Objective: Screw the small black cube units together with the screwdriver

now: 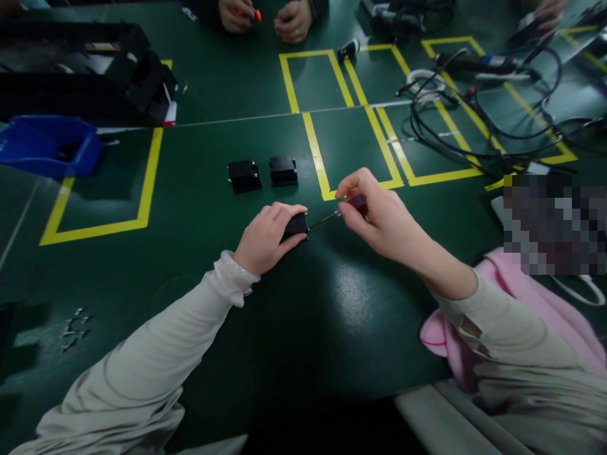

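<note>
My left hand (265, 237) is closed over a small black box-shaped part (296, 225) and presses it on the green table (294, 316). My right hand (374, 212) pinches a small screwdriver (348, 207) with a dark red handle. Its thin metal shaft points left and its tip touches the right side of the held part. Two more black parts (244, 175) (283, 170) lie side by side just beyond my left hand.
Yellow tape outlines (327, 170) mark boxes on the table. A blue bin (47, 145) and black trays (80, 69) stand far left. Tangled cables (474, 120) and tools lie far right. Another person's hands (265, 19) rest at the far edge. Small screws (73, 328) lie near left.
</note>
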Available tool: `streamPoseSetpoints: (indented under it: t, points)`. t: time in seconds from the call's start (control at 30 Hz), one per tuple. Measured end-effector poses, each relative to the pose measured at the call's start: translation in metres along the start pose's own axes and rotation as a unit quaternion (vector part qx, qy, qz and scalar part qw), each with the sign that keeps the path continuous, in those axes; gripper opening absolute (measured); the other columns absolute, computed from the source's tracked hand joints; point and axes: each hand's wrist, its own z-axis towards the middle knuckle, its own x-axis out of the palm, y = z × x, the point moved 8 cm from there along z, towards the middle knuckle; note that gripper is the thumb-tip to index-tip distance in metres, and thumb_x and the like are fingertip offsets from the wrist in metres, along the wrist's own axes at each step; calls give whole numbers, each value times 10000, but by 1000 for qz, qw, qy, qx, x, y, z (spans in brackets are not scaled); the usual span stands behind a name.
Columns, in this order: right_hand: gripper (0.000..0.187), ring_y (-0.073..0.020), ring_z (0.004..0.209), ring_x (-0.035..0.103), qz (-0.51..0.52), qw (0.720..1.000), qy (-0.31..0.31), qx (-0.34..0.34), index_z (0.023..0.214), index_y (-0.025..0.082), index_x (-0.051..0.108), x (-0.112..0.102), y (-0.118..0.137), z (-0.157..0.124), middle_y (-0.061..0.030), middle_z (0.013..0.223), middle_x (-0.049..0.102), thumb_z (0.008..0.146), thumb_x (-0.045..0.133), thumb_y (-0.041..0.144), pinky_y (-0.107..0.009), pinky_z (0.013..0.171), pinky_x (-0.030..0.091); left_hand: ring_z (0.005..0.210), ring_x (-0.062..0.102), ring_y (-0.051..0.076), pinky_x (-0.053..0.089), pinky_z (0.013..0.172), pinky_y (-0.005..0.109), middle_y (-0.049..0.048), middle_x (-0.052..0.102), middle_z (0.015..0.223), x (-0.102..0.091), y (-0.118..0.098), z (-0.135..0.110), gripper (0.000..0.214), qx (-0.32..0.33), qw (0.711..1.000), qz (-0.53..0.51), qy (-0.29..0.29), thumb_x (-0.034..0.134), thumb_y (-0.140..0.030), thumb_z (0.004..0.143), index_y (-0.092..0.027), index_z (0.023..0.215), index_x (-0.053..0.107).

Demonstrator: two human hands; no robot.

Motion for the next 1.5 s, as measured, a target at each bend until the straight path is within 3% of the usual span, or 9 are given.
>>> streamPoseSetpoints:
  t: [0.17,0.4,0.57,0.8,1.07,1.17,1.27,1.5]
  points:
    - [112,-100,593,512,11,1000,2,-13,869,228,467,1,1,1,38,713,533,963,525,248,-247,570,371,1074,577,288,491,938,445,128,601,1226,-1,0,0,430,-1,1000,1,1,582,-342,954,-152,1333,511]
    - [83,-110,664,552,27,1000,-1,-9,949,220,469,0,0,1,19,804,561,918,521,163,-248,617,419,1084,576,287,487,952,445,123,601,1226,0,1,1,430,2,1000,3,-1,587,-347,953,-162,1333,508]
    - [130,-99,580,507,22,1000,0,-7,849,226,471,1,0,1,43,685,530,958,537,250,-244,557,363,1087,576,290,490,954,451,126,604,1226,0,0,0,434,4,1000,3,-2,594,-345,949,-157,1331,510]
    - [95,-110,681,579,34,999,-11,-13,975,219,465,2,-1,0,15,843,565,929,540,182,-251,638,446,1086,575,289,490,956,455,122,602,1228,0,-1,0,425,3,1000,3,3,586,-342,955,-165,1332,501]
    - [114,-106,604,546,12,1000,-9,1,878,226,468,2,0,0,34,719,560,967,526,268,-246,575,389,1075,574,284,487,948,451,121,601,1224,0,0,0,416,-4,1000,-1,6,575,-345,956,-177,1328,496]
    - [46,-119,671,589,26,1000,-11,0,963,225,473,2,0,-1,18,787,590,951,515,211,-248,613,427,1075,574,286,486,944,451,122,600,1224,0,0,0,412,-4,1000,-1,5,571,-350,957,-181,1325,496]
    - [103,-121,692,592,24,1000,-17,-6,1020,219,471,2,0,-1,12,822,584,935,517,183,-249,628,440,1082,572,286,483,949,447,123,597,1232,0,0,0,417,-4,1000,-1,8,570,-352,958,-177,1330,494]
    - [99,-108,605,544,5,1000,-15,-8,892,219,474,2,0,-1,28,730,562,969,516,265,-247,571,384,1088,572,281,484,953,442,118,598,1240,0,0,0,420,-6,1000,2,6,575,-352,959,-179,1332,492]
